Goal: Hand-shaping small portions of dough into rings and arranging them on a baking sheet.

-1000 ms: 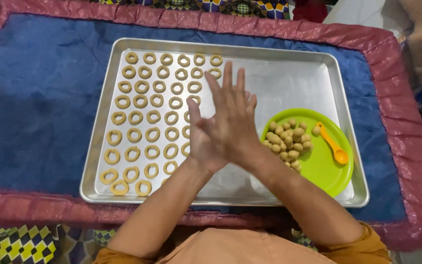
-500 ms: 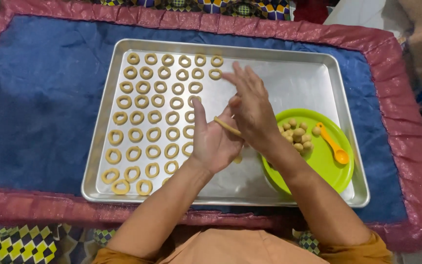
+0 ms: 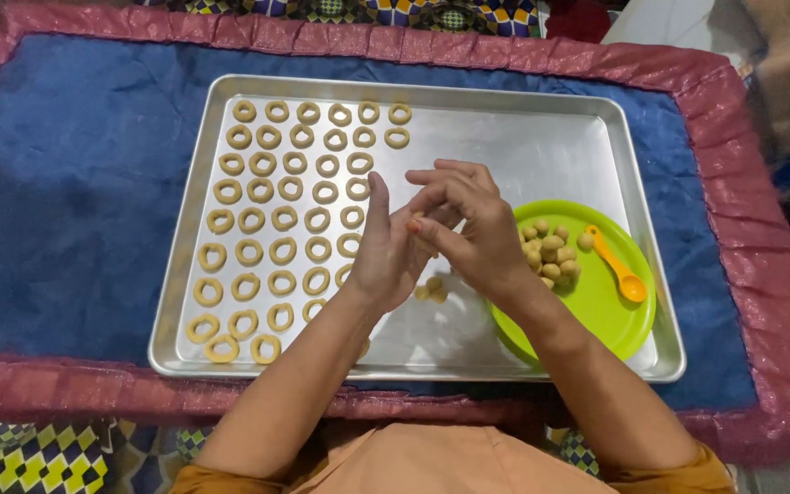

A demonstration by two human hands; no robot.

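Observation:
My two hands meet above the middle of a silver baking tray (image 3: 541, 137). My left hand (image 3: 384, 254) stands upright with its palm facing right. My right hand (image 3: 470, 229) presses its fingertips against that palm and pinches a small strip of pale dough (image 3: 419, 220), mostly hidden between the fingers. Several rows of dough rings (image 3: 276, 220) fill the left half of the tray. A green plate (image 3: 610, 316) on the tray's right side holds several dough balls (image 3: 549, 252) and an orange spoon (image 3: 616, 270).
The tray lies on a blue cloth (image 3: 66, 201) with a shiny pink border (image 3: 761, 274). A couple of small dough bits (image 3: 430, 291) lie on the tray under my hands. The tray's upper right part is bare metal. Patterned fabric shows at the bottom left corner.
My hands were rubbing flat against each other, then parted to show a dough strip on the left palm. Now the right fingertips have closed on that strip and both hands sit slightly lower.

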